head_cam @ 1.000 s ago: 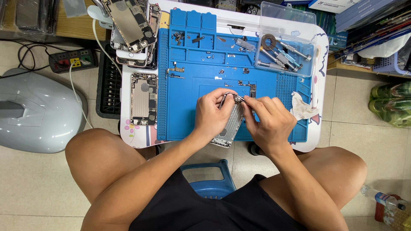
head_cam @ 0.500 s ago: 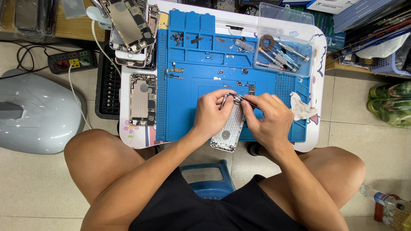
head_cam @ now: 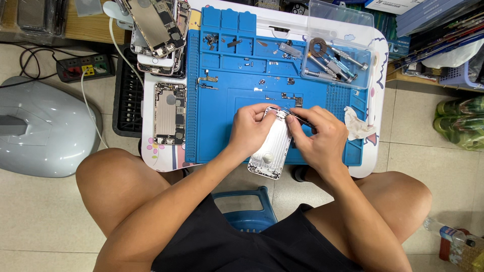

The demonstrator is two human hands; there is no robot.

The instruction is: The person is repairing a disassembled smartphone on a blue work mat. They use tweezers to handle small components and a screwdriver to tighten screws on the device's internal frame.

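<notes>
My left hand grips the upper left edge of a silver phone housing, which lies back side up and tilted over the near edge of a blue repair mat. My right hand holds a thin pair of tweezers, its tip at the housing's top right corner. Small screws and metal parts lie on the mat just beyond my hands.
An opened phone chassis lies left of the mat, with more stacked phone bodies at the back left. A clear tray of screwdrivers sits back right, a crumpled tissue to the right. A blue stool stands between my knees.
The phone housing has turned and slid toward me, now showing its full back over the mat's near edge. Both hands stayed at its top end.
</notes>
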